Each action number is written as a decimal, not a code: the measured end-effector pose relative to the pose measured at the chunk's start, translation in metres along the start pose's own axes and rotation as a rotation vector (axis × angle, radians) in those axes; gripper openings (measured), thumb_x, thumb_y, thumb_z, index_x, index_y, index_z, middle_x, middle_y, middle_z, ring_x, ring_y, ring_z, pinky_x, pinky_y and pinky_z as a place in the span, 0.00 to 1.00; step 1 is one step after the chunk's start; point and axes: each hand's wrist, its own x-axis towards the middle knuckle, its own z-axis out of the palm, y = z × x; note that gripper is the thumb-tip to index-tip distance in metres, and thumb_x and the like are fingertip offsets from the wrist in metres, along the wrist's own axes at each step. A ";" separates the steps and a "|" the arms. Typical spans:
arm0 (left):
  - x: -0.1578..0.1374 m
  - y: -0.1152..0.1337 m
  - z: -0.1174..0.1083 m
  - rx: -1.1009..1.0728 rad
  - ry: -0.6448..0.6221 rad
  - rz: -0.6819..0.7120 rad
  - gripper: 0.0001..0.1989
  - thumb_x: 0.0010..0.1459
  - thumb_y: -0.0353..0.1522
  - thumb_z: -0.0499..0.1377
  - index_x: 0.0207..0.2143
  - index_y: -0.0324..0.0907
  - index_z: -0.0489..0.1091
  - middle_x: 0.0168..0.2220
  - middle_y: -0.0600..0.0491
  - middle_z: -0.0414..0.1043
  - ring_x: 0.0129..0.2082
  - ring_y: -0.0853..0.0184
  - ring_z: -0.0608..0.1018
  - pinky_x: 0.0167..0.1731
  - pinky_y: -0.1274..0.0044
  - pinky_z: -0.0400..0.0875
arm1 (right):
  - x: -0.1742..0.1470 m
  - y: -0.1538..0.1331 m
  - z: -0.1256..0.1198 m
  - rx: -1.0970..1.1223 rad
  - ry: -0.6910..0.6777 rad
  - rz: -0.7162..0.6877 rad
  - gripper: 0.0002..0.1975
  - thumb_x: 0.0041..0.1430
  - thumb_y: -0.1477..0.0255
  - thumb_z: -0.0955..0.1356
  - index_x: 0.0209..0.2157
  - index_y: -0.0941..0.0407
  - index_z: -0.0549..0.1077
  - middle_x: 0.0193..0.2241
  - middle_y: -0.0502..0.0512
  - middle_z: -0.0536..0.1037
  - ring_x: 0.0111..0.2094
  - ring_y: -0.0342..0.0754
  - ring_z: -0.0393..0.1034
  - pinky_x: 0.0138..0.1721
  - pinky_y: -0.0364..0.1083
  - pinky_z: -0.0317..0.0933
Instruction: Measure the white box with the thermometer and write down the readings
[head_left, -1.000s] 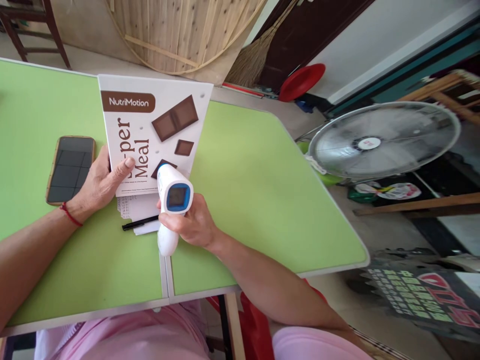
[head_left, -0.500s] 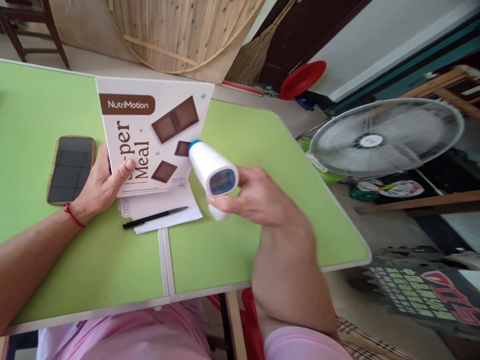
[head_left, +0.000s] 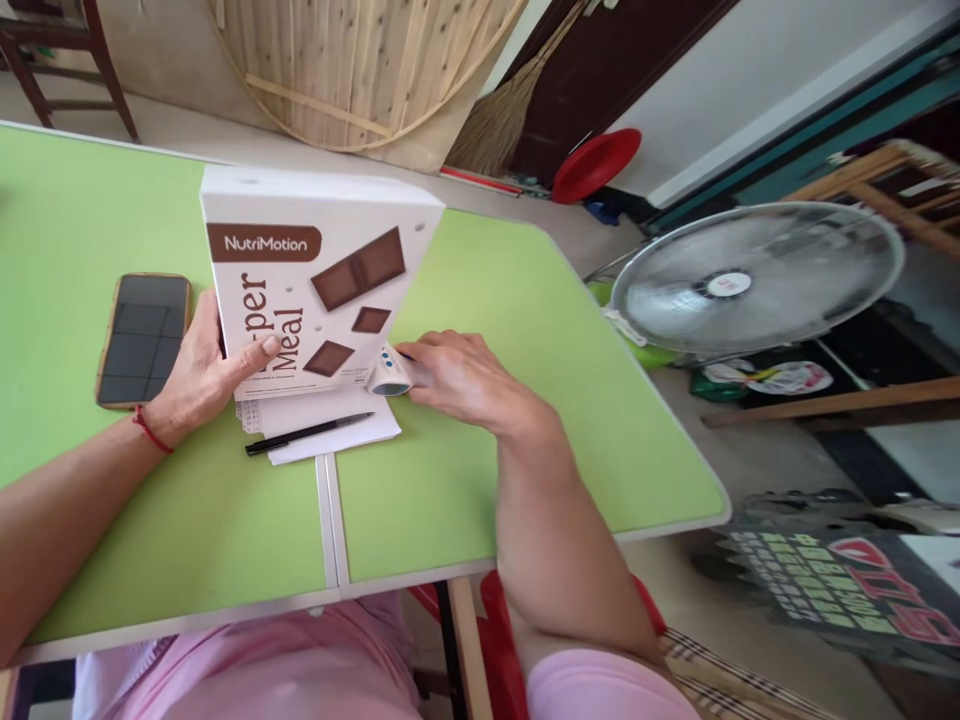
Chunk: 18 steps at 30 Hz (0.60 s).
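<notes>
My left hand (head_left: 206, 362) grips the lower left side of a white NutriMotion box (head_left: 337, 215), thumb across its front and fingers hidden behind. The box stands tilted over some white paper sheets (head_left: 360, 432), its brown chocolate pictures facing me. My right hand (head_left: 469, 385) is closed on a white handheld infrared thermometer (head_left: 388, 373) with blue buttons, low beside the box's bottom right corner; whether the two touch I cannot tell. A black pen (head_left: 311, 434) lies across the paper in front of the box.
Left of the box a phone (head_left: 145, 340) lies dark on the green folding table (head_left: 187, 540). Beyond the table's right side stands a round fan (head_left: 757, 280). A red basin (head_left: 598, 165), a straw broom (head_left: 495, 120) and a round wooden board (head_left: 367, 70) are at the back.
My right hand has lowered the thermometer and turned it down beside the box's lower right corner. In my left hand the box has tipped, so its top edge now shows.
</notes>
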 end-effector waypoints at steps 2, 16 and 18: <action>-0.001 0.000 0.001 0.003 0.005 -0.001 0.40 0.52 0.57 0.68 0.57 0.42 0.64 0.56 0.40 0.70 0.57 0.42 0.74 0.59 0.47 0.68 | -0.008 -0.001 -0.002 -0.001 0.063 0.003 0.22 0.52 0.78 0.68 0.51 0.57 0.76 0.44 0.64 0.79 0.45 0.60 0.71 0.45 0.52 0.59; 0.003 0.002 0.001 -0.022 0.002 0.112 0.39 0.58 0.57 0.64 0.62 0.45 0.61 0.63 0.41 0.65 0.65 0.44 0.67 0.60 0.51 0.69 | -0.018 -0.053 0.003 0.098 0.068 -0.334 0.12 0.61 0.80 0.64 0.29 0.57 0.78 0.26 0.58 0.77 0.29 0.49 0.66 0.31 0.48 0.51; 0.006 0.002 0.000 -0.021 -0.040 0.115 0.36 0.60 0.57 0.61 0.61 0.46 0.61 0.63 0.42 0.66 0.67 0.44 0.65 0.59 0.51 0.69 | -0.017 -0.053 0.004 0.090 0.060 -0.341 0.13 0.61 0.81 0.64 0.27 0.57 0.78 0.26 0.58 0.77 0.29 0.48 0.66 0.31 0.48 0.51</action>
